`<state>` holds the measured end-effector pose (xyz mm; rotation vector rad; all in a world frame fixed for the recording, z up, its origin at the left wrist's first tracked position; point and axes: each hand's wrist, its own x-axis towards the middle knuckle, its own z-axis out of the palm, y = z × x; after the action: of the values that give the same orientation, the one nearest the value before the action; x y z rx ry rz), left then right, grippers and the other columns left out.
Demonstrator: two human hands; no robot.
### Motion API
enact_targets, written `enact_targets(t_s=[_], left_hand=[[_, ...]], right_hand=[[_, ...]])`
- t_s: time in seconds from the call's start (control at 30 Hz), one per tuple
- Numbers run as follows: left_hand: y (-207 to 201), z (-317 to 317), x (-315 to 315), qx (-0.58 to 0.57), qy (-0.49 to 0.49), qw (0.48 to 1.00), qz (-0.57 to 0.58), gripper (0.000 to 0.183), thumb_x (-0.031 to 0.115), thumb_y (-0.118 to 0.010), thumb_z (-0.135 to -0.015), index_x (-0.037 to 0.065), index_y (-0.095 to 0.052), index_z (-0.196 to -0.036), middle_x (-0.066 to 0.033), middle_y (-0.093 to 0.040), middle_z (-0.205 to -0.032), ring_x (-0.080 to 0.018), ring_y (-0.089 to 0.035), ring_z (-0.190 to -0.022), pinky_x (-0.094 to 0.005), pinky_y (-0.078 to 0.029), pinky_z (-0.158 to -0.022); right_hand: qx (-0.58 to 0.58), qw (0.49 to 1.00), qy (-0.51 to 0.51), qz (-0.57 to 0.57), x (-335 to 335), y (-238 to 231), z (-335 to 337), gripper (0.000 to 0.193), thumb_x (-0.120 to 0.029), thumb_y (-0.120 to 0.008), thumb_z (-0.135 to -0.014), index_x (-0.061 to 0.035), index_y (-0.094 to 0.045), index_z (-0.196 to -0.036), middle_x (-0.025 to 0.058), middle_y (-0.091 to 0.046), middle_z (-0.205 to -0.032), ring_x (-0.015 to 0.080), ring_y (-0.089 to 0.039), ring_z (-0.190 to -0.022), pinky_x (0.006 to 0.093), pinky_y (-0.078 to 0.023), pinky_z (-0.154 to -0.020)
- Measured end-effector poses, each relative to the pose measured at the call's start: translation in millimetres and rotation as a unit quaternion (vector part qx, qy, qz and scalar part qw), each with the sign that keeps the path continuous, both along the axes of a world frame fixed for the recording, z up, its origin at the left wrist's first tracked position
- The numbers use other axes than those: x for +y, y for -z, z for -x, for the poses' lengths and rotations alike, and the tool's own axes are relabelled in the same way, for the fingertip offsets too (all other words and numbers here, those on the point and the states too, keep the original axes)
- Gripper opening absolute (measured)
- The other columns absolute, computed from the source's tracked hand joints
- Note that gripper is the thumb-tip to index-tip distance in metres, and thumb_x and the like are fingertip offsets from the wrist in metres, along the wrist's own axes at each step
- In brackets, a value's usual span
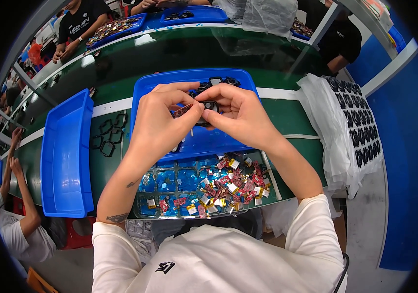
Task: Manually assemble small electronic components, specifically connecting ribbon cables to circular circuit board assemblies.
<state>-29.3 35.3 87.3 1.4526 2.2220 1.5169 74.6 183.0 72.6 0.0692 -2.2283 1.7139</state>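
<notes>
Both my hands meet over a blue tray (143, 84), fingers closed around small parts. A small black plastic housing (211, 105) with round details sits between the fingertips; my right hand (242, 116) grips it by thumb and fingers. My left hand (159, 113) pinches at the housing's left edge, and a small red circuit board (182, 111) shows between its thumb and fingers. Whether the board touches the housing is hidden by the fingers. Other black housings (231, 81) lie in the tray behind my hands.
Nearer me, a clear compartment tray (149, 183) holds many red boards with silver battery cells (233, 187). To the left are black frames (107, 148) and another blue tray (67, 205). Stacked trays of black parts (360, 122) stand right, beside plastic sheeting (323, 112). Other people work across the green bench (267, 53).
</notes>
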Motion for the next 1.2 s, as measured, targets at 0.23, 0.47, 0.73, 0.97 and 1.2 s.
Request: enact_targets(t_s=[0.23, 0.47, 0.73, 0.97, 1.2], left_hand=[[2, -3, 2, 0.019, -0.024, 0.999, -0.017, 0.012, 0.011, -0.067, -0.073, 0.000, -0.070, -0.077, -0.0155, -0.067, -0.103, -0.0220, -0.062, -0.092, -0.0296, -0.052, -0.066], [10, -11, 12, 0.163, -0.057, 0.978, -0.113, 0.010, 0.007, -0.070, -0.073, 0.002, -0.071, -0.081, -0.0121, -0.069, -0.096, -0.0227, -0.063, -0.088, -0.0298, -0.051, -0.071], [-3, -14, 4, 0.141, -0.057, 0.981, -0.120, 0.010, 0.005, -0.071, -0.073, 0.001, -0.070, -0.082, -0.0088, -0.069, -0.082, -0.0184, -0.064, -0.076, -0.0265, -0.049, -0.069], [-3, -3, 0, -0.312, 0.116, 0.938, -0.091, 0.015, 0.011, -0.070, -0.082, -0.001, -0.066, -0.090, -0.0056, -0.067, -0.081, -0.0086, -0.062, -0.076, -0.0206, -0.048, -0.069], [-1, 0, 4, -0.324, 0.098, 0.939, -0.066, 0.017, 0.009, -0.070, -0.082, -0.002, -0.063, -0.094, -0.0074, -0.067, -0.080, -0.0092, -0.064, -0.074, -0.0191, -0.048, -0.066]], right_hand=[[0.003, 1.000, 0.012, 0.019, -4, -2, -4, 0.021, -0.003, -0.054, -0.089, 0.0042, -0.057, -0.108, 0.0093, -0.063, -0.100, 0.0134, -0.063, -0.089, 0.0247, -0.052, -0.078], [0.110, 0.990, 0.060, 0.069, 0, 6, 1, 0.016, -0.001, -0.054, -0.086, 0.0044, -0.060, -0.100, 0.0099, -0.066, -0.091, 0.0125, -0.065, -0.083, 0.0239, -0.052, -0.073], [0.111, 0.986, 0.102, 0.075, 10, -7, -3, 0.013, -0.002, -0.061, -0.084, 0.0040, -0.059, -0.096, 0.0092, -0.066, -0.088, 0.0094, -0.064, -0.079, 0.0209, -0.051, -0.070], [0.128, 0.983, 0.116, 0.061, 1, -7, -4, 0.013, -0.001, -0.062, -0.083, 0.0034, -0.060, -0.095, 0.0093, -0.067, -0.088, 0.0097, -0.064, -0.079, 0.0199, -0.051, -0.067], [0.177, 0.976, 0.127, -0.022, 1, 0, -3, 0.010, 0.001, -0.063, -0.081, 0.0038, -0.061, -0.091, 0.0086, -0.067, -0.084, 0.0095, -0.064, -0.075, 0.0205, -0.052, -0.062]])
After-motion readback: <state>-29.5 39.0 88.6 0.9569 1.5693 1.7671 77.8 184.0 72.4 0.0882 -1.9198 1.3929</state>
